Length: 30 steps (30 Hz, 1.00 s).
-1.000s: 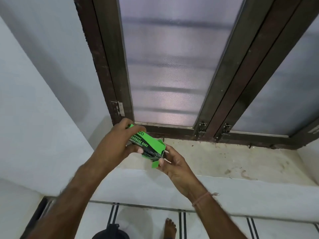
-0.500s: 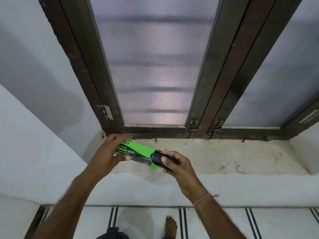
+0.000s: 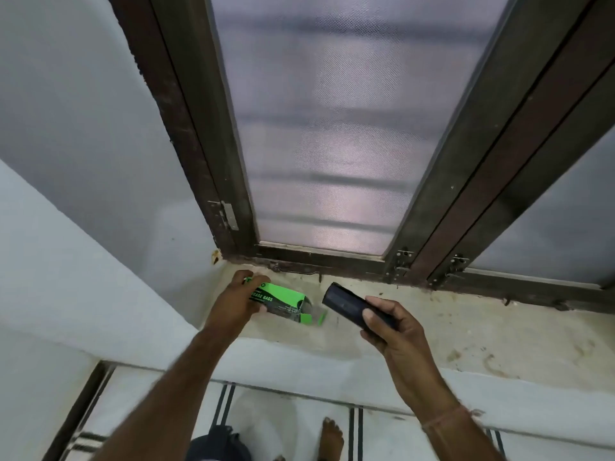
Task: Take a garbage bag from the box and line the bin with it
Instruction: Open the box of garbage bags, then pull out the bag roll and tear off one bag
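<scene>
A green and black garbage-bag box (image 3: 283, 302) lies on the stone window sill (image 3: 466, 331) with its right end open and flaps out. My left hand (image 3: 238, 302) grips the box's left end. My right hand (image 3: 387, 319) holds a black roll of garbage bags (image 3: 346, 302), fully out of the box and a little to its right, above the sill. A dark round object (image 3: 216, 444) shows at the bottom edge on the floor; I cannot tell whether it is the bin.
A dark-framed window with frosted panes (image 3: 332, 144) rises behind the sill. A white wall (image 3: 66, 261) closes the left side. Below is a white tiled floor with black stripes (image 3: 289, 417), and a bare foot (image 3: 331, 439) stands there.
The roll has come all the way out of the box in my right hand and moved right. My left hand has lowered the box onto the sill.
</scene>
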Each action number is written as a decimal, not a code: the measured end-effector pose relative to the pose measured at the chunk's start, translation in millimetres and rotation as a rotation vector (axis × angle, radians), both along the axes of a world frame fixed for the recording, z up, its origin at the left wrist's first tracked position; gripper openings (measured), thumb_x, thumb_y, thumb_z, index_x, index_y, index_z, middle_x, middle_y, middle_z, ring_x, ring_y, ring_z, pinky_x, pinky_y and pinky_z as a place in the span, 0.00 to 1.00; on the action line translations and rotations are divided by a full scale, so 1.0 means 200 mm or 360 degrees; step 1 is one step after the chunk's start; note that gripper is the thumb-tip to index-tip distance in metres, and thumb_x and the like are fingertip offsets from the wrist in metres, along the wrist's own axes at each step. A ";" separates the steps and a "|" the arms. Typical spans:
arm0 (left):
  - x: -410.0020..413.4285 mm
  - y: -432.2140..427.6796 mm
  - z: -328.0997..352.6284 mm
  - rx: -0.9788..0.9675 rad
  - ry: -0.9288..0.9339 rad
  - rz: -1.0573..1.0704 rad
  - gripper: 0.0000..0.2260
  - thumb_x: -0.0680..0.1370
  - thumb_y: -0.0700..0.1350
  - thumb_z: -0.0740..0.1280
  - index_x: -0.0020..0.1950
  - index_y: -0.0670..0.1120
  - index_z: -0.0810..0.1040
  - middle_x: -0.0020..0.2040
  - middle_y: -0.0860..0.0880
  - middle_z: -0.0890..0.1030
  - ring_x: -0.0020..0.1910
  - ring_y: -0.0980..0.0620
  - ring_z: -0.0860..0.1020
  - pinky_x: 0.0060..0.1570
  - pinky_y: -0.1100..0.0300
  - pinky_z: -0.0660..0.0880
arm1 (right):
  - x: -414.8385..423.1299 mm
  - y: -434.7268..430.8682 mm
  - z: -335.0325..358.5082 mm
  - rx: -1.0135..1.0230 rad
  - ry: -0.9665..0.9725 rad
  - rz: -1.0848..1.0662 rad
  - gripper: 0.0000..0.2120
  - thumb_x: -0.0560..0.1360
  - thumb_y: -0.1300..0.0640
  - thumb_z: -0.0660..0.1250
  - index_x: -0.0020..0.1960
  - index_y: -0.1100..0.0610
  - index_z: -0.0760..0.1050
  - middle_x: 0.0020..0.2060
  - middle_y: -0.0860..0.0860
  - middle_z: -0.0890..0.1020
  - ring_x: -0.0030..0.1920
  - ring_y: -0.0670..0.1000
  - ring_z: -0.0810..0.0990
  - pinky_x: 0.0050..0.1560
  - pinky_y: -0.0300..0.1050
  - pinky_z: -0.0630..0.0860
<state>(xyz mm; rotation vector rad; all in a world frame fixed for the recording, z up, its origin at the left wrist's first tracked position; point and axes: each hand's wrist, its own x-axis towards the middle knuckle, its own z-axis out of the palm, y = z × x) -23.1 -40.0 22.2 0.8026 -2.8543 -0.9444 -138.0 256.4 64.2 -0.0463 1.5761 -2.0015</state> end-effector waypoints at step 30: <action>0.18 0.75 0.33 0.2001 0.0828 0.0922 0.26 0.82 0.61 0.59 0.70 0.46 0.79 0.63 0.41 0.85 0.64 0.43 0.83 0.58 0.51 0.79 | 0.29 -0.41 0.15 0.0185 0.0037 0.0324 0.11 0.82 0.57 0.68 0.49 0.65 0.81 0.39 0.55 0.85 0.41 0.46 0.82 0.41 0.37 0.78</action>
